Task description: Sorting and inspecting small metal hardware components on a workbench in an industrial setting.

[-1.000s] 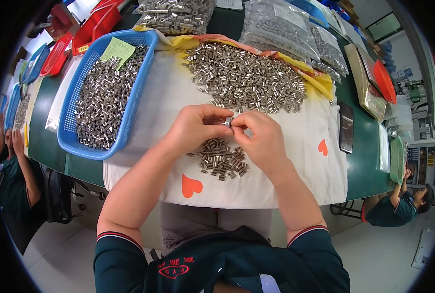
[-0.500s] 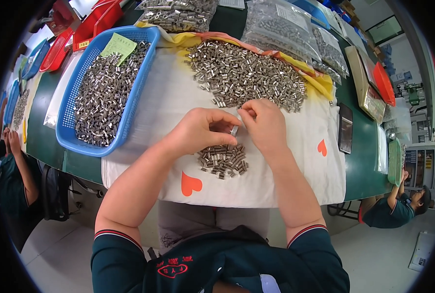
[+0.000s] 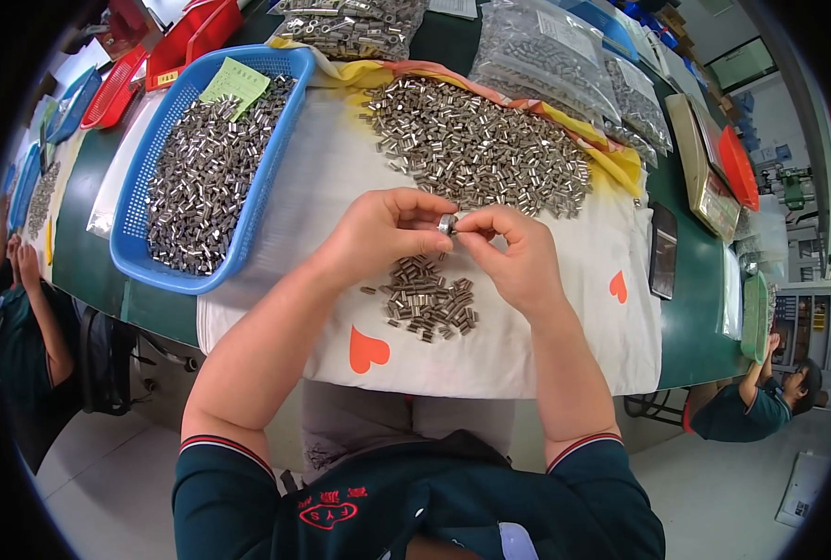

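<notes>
Between the thumb and fingers of my left hand point(image 3: 383, 233) is a short, round silvery metal piece point(image 3: 447, 224). My right hand point(image 3: 513, 252) is closed in a pinch right against that piece's right side; whatever sits between its fingertips is too small to make out. Just below both hands, a small pile of short metal sleeves point(image 3: 426, 303) lies on the white cloth point(image 3: 490, 359). Beyond the hands spreads a much bigger heap of similar sleeves point(image 3: 481, 145), partly on a yellow and orange cloth edge.
At left stands a blue basket point(image 3: 124, 254) full of sleeves with a green paper note point(image 3: 235, 86). Bagged metal parts point(image 3: 541, 56) line the back. A phone point(image 3: 662, 250) lies at right on the green table point(image 3: 681, 341). Other people sit at both sides.
My right hand has come from the edge of the big heap down to the metal piece in my left hand. The left hand has risen slightly, showing more of the small pile.
</notes>
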`<state>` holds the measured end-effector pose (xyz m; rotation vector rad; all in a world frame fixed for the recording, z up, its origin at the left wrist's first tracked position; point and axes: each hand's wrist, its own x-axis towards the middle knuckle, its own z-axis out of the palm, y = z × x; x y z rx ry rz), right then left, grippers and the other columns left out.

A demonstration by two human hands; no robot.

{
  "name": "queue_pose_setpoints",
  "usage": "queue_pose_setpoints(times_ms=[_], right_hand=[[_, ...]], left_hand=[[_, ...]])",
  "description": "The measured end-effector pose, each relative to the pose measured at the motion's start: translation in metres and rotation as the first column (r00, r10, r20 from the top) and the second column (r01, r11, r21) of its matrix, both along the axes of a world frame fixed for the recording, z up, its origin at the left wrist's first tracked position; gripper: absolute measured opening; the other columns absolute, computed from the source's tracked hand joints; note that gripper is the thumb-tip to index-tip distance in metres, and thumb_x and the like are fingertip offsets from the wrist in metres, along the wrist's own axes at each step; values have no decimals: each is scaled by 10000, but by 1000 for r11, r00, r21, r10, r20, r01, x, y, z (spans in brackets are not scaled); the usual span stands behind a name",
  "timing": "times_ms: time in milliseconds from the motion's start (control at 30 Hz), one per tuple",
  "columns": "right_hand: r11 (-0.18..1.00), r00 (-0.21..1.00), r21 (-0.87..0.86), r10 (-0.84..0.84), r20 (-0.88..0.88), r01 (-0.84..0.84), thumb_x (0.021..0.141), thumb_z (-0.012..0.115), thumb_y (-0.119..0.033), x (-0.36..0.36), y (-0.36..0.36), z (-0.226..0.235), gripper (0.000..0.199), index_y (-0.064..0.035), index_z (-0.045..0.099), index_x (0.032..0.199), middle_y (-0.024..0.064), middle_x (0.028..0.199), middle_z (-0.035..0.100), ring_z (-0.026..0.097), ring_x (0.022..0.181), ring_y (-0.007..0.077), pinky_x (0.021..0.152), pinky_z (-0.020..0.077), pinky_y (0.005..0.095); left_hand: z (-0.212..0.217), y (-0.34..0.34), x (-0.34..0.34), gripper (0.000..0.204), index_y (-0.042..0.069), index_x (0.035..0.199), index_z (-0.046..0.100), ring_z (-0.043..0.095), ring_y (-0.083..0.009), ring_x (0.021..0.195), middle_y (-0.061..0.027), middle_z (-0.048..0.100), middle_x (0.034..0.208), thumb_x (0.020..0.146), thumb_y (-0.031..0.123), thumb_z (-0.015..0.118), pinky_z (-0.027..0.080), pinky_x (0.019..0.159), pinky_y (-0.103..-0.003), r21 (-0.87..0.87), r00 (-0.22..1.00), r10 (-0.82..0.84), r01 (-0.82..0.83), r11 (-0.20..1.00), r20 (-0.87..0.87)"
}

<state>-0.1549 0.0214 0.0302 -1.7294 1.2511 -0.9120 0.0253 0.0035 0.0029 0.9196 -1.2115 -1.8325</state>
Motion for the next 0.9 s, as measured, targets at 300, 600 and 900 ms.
queue_pose_setpoints(times_ms=[300,600,900], right_hand=[[877,963,-481,-125,-238,-5,675,604,-14,10,4,-7,77,-30,573,743,74,710,578,559,671,232,576,450,308],[998,998,9,57,-21,-57,715,630,-50,-5,-1,2,100,-17,591,801,43,688,594,548,608,129,572,439,257],[994,986,-23,-106,-125,104,723,626,-96,-10,-20,-15,121,-35,615,826,49,740,602,557,648,146,608,446,263]], left_hand=[[5,3,-1,331,-42,1047,565,590,-96,784,-70,625,874,734,0,662,485,709,-212,-61,983,67,-57,996,173],[-2,2,-1,329,-27,1028,584,584,-92,778,-63,625,876,719,19,685,484,725,-211,-43,993,-35,40,998,112],[8,10,-6,359,42,969,630,596,-138,722,-79,643,830,646,145,748,467,684,-260,-462,896,-49,273,844,441]])
